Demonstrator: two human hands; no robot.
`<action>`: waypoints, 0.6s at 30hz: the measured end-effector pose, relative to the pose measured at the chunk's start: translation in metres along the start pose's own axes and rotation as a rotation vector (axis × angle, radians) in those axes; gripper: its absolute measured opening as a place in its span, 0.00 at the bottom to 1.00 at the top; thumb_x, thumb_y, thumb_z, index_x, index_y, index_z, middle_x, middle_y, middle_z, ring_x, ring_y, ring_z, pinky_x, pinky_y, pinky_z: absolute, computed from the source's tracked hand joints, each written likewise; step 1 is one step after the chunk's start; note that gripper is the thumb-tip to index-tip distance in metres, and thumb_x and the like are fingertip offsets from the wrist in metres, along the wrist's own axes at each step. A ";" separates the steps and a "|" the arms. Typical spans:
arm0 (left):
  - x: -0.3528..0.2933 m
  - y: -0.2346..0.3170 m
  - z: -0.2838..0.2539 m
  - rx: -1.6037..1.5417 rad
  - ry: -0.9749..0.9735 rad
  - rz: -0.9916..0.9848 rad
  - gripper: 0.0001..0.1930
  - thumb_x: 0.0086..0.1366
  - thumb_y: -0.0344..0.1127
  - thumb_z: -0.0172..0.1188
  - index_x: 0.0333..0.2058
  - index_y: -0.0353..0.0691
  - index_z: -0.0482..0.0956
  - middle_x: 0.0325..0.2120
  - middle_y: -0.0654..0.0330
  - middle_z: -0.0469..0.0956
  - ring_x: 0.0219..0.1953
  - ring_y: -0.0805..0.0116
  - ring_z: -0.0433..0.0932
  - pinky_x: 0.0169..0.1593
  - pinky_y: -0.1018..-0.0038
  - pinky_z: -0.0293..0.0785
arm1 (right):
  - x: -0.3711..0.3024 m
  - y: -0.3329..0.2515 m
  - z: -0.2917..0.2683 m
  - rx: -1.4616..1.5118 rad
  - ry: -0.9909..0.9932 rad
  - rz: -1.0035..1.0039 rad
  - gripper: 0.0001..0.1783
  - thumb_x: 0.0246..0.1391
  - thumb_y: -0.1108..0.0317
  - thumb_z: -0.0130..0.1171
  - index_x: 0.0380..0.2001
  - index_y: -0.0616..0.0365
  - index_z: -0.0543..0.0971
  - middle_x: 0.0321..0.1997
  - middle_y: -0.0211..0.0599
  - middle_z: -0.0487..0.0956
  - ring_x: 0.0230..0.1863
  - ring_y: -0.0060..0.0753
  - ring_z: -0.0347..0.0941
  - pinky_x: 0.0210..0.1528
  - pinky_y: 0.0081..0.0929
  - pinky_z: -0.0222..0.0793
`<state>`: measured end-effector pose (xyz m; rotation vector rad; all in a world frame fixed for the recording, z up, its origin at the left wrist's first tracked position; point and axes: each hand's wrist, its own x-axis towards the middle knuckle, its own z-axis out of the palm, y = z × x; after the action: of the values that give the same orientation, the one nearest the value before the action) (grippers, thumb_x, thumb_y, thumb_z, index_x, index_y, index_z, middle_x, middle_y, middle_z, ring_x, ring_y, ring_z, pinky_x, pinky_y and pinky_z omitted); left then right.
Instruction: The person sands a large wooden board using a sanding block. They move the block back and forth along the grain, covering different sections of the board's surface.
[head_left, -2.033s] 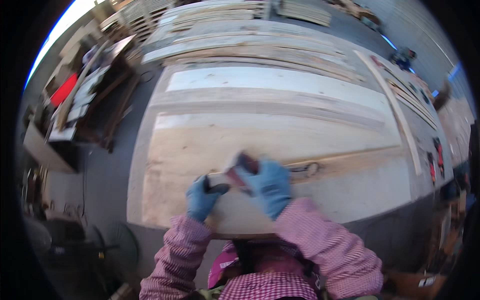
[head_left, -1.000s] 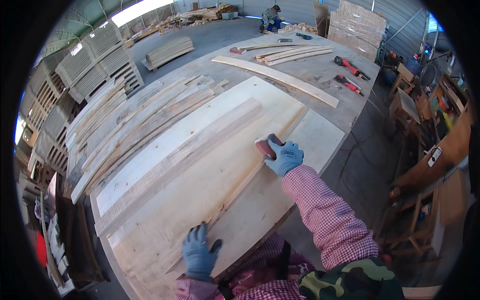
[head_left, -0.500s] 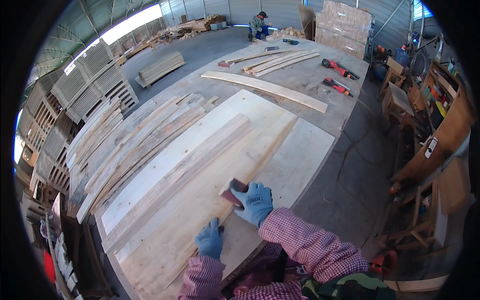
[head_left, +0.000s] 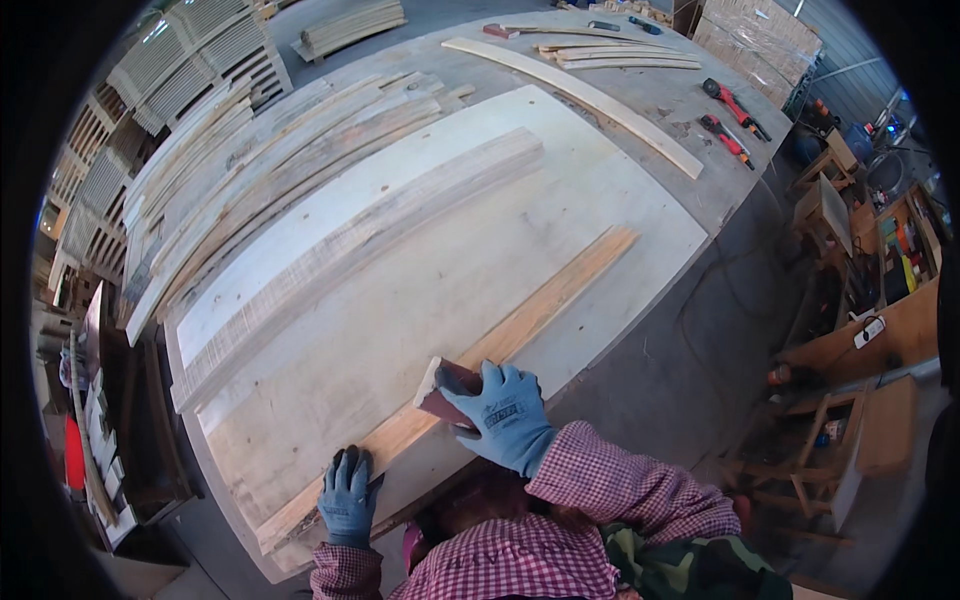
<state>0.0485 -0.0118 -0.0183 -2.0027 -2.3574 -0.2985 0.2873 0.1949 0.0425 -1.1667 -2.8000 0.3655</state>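
Observation:
A narrow wooden strip (head_left: 525,318) lies slantwise along the near side of a pale plywood sheet (head_left: 410,285). My right hand (head_left: 505,415), in a blue glove with dark fingertips, is closed round a sanding block (head_left: 437,392) with a dark reddish face. The block sits on the strip near its middle. Toward the strip's lower left end, my left hand (head_left: 347,497), gloved alike, rests with stretched fingers lying on the wood and the thumb apart. The palm's underside is hidden.
A wider board (head_left: 360,235) lies farther across the sheet. Several rough slats (head_left: 270,190) are spread at the left of the table. Beyond the sheet is a long thin slat (head_left: 590,97); red-and-black power tools (head_left: 735,108) lie at the far right. Wooden shelving (head_left: 880,310) stands right of the table.
My left hand has slid down-left along the strip, and my right hand with the sanding block has moved slightly the same way. The view has tilted downward, and the strip shows more plainly.

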 end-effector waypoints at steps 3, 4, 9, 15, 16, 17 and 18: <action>0.000 0.001 0.000 0.028 -0.001 0.022 0.28 0.55 0.40 0.69 0.55 0.46 0.76 0.60 0.53 0.73 0.60 0.47 0.71 0.58 0.57 0.73 | -0.008 0.002 0.005 0.024 -0.008 0.010 0.42 0.47 0.46 0.68 0.66 0.31 0.67 0.52 0.47 0.68 0.50 0.49 0.67 0.45 0.49 0.64; 0.000 0.001 0.001 0.023 0.002 0.016 0.28 0.54 0.40 0.69 0.55 0.47 0.76 0.60 0.52 0.72 0.59 0.45 0.71 0.58 0.56 0.73 | -0.009 0.000 0.005 0.021 -0.006 0.023 0.42 0.47 0.46 0.68 0.66 0.31 0.67 0.52 0.47 0.68 0.49 0.49 0.67 0.46 0.49 0.64; 0.004 -0.001 0.002 -0.047 -0.008 -0.025 0.28 0.53 0.42 0.70 0.54 0.48 0.75 0.62 0.51 0.70 0.61 0.46 0.69 0.60 0.52 0.67 | -0.015 0.000 0.013 0.012 0.027 0.042 0.45 0.46 0.46 0.68 0.68 0.29 0.64 0.53 0.47 0.68 0.50 0.50 0.66 0.47 0.50 0.63; 0.012 -0.005 -0.005 -0.076 -0.045 -0.023 0.30 0.49 0.47 0.73 0.52 0.50 0.76 0.57 0.56 0.73 0.58 0.52 0.70 0.57 0.55 0.67 | -0.020 0.002 0.024 0.026 0.062 0.050 0.49 0.45 0.46 0.70 0.71 0.27 0.60 0.54 0.47 0.68 0.49 0.51 0.66 0.47 0.50 0.62; 0.013 -0.006 -0.006 -0.084 -0.050 -0.020 0.31 0.48 0.48 0.74 0.51 0.50 0.76 0.57 0.56 0.73 0.58 0.52 0.71 0.57 0.55 0.67 | -0.020 0.002 0.023 0.039 0.031 0.055 0.49 0.46 0.45 0.69 0.71 0.28 0.60 0.54 0.48 0.68 0.49 0.51 0.66 0.48 0.51 0.62; 0.014 -0.007 -0.004 -0.098 -0.051 -0.014 0.31 0.48 0.49 0.74 0.51 0.50 0.76 0.56 0.56 0.73 0.57 0.53 0.71 0.57 0.55 0.67 | -0.020 0.002 0.025 0.021 0.038 0.051 0.48 0.46 0.45 0.68 0.71 0.28 0.60 0.54 0.48 0.68 0.49 0.52 0.66 0.48 0.51 0.62; 0.013 -0.008 -0.003 -0.102 -0.047 -0.013 0.32 0.47 0.49 0.74 0.52 0.49 0.76 0.56 0.56 0.73 0.57 0.53 0.71 0.58 0.55 0.66 | -0.020 0.001 0.028 0.003 0.045 0.047 0.48 0.46 0.45 0.68 0.71 0.29 0.60 0.54 0.48 0.68 0.49 0.52 0.66 0.48 0.51 0.62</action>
<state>0.0378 -0.0005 -0.0143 -2.0602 -2.4314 -0.3837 0.2976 0.1760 0.0154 -1.2263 -2.7367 0.3423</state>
